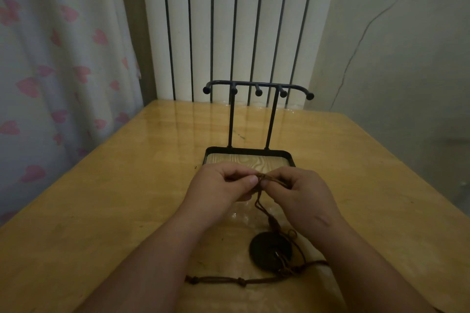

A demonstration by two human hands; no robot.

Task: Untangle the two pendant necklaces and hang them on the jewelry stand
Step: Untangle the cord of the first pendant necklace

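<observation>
Nearest me, the brown cords (229,281) and dark pendant (270,249) lie on the table (114,198), running away and up to the tangle (262,177), pinched between left hand (218,185) and right hand (302,193), just short of the jewelry stand (258,85).

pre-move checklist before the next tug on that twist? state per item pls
1. Grip of left hand on cords: ok, pinched at the twist.
2. Grip of right hand: ok, it pinches the same twist.
3. Cords apart: not ok, tangled by the pendant.
4. Second pendant found: cannot tell, only one dark disc shows.
5. Free pegs on stand: ok, nothing hangs there.
6. Slack: ok, the pendant lies on the table.
</observation>
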